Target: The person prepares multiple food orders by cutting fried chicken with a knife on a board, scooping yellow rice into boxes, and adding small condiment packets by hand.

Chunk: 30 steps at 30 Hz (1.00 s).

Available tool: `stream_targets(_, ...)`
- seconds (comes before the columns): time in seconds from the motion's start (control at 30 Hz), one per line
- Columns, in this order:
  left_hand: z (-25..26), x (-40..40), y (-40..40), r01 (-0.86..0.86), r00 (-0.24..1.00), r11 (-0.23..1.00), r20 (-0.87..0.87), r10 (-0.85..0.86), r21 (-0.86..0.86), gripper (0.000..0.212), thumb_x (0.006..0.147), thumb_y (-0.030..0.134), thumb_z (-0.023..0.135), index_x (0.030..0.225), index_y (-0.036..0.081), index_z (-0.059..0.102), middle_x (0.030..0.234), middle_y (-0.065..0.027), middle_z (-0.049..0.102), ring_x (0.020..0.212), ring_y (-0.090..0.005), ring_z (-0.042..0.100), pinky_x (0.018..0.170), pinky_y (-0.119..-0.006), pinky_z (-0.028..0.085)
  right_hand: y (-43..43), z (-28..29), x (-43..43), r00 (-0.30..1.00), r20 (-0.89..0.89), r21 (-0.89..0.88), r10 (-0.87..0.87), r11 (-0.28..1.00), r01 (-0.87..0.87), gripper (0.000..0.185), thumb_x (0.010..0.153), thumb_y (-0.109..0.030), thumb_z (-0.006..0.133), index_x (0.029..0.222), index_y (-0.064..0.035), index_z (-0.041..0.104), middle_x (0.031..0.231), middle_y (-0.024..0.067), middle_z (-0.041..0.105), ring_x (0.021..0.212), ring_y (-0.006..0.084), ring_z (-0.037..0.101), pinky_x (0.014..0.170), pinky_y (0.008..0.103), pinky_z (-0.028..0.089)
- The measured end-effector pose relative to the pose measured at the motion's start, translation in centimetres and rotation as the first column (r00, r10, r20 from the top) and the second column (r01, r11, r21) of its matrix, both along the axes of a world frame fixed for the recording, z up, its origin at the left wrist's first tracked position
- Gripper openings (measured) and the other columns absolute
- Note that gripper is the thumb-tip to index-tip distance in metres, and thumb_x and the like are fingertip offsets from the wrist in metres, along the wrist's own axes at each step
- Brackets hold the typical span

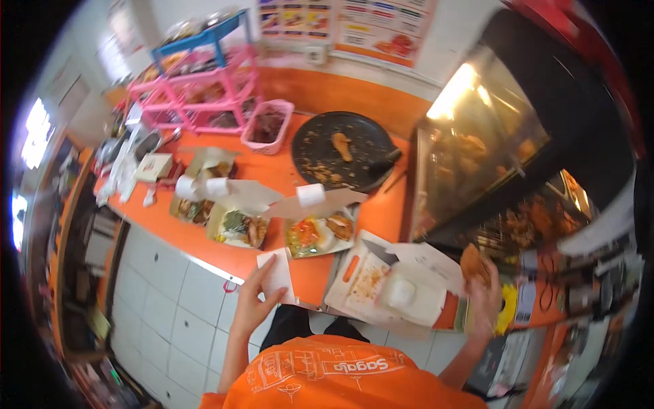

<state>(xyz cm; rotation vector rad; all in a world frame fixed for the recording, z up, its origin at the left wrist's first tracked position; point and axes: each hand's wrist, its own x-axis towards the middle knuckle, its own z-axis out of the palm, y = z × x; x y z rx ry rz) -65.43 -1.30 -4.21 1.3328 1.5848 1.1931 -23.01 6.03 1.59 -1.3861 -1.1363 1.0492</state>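
Observation:
My left hand pinches a white paper slip over the front edge of the orange counter. In my right hand is a piece of fried chicken, raised beside an open food box. A white mound, probably rice, sits in that box. Under the box lies a white cutting board with brown crumbs and a knife. Left of the board stands an open meal box with an egg, red and green garnish and a fried piece.
A round black tray holds one fried piece and crumbs. More open meal boxes stand at left, near a pink basket and a pink rack. A lit glass display case with fried food rises at right.

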Motion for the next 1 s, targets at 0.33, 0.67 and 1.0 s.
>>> stream_targets(0.33,5.8,-11.4,10.3,0.039,0.999,0.977,0.007,-0.041,0.212,0.088,0.071,0.009,0.074,0.144,0.006,0.025,0.134,-0.0195,0.038,0.126,-0.0329,0.039,0.101,-0.039,0.035,29.4,-5.4,-29.9,0.483,0.750,-0.137,0.452,0.821,-0.555,0.046,0.086,-0.014,0.054,0.131,-0.0115,0.045,0.126,0.0200,0.051,0.112,0.0246,0.053,0.083,0.0356,0.047)
stream_targets(0.67,4.5,-20.1,18.3,0.159,0.964,0.982,0.197,-0.177,0.102,0.099,0.069,0.009,0.076,0.148,0.010,0.016,0.142,-0.0199,0.029,0.128,-0.0316,0.037,0.097,-0.038,0.042,37.7,-12.9,-17.8,-0.556,0.831,-0.299,-0.025,0.822,-0.484,0.084,0.065,-0.022,0.075,0.137,-0.0070,0.034,0.120,0.0169,0.058,0.113,0.0346,0.054,0.103,0.0505,0.036)
stream_targets(1.0,2.3,-21.5,21.7,0.312,0.855,0.944,0.401,-0.329,0.109,0.106,0.072,0.002,0.072,0.150,0.014,0.002,0.146,-0.0219,0.021,0.128,-0.0289,0.039,0.084,-0.032,0.051,36.4,-11.9,-23.7,0.249,0.872,-0.422,0.421,0.905,-0.051,0.080,0.075,-0.041,0.069,0.132,0.0029,0.034,0.100,0.0212,0.066,0.094,0.0363,0.064,0.081,0.0431,0.050)
